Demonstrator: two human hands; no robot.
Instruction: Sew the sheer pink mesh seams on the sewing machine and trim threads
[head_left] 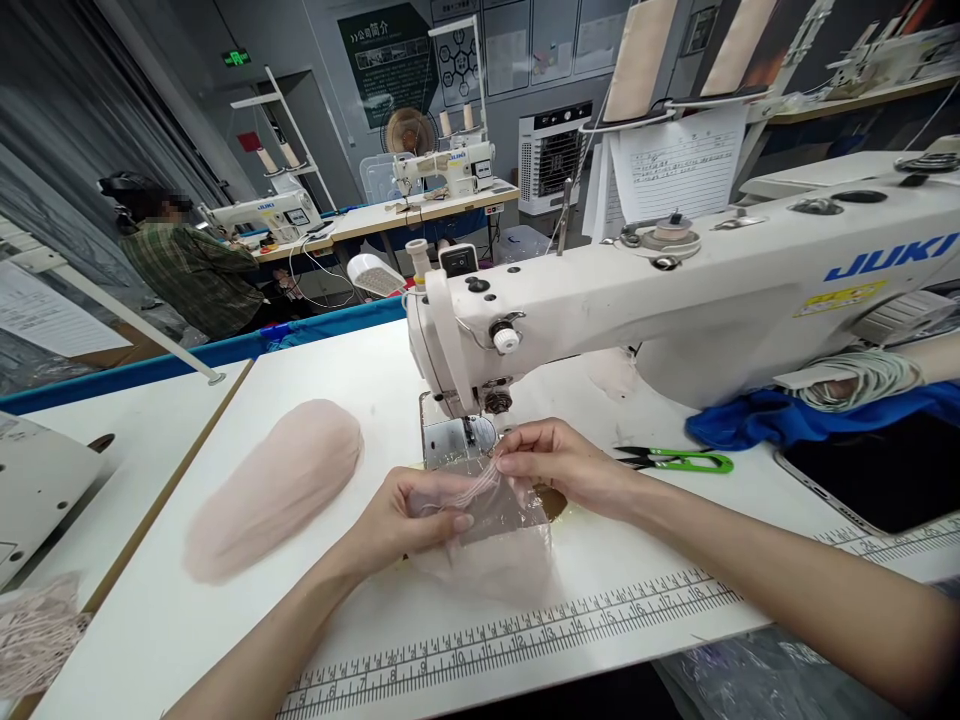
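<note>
With my left hand (431, 510) and right hand (559, 462) I pinch thin pink fabric (487, 560) by the sewing machine (585, 300); green snips (697, 461) lie nearby.

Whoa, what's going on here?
Someone is holding thin, see-through cloth in front of a big white sewing machine. The left hand pinches the cloth at one side, and the right hand pinches its bunched-up edge. On the white table, a soft, pale pink pile lies to the left and green snips lie to the right.
</note>
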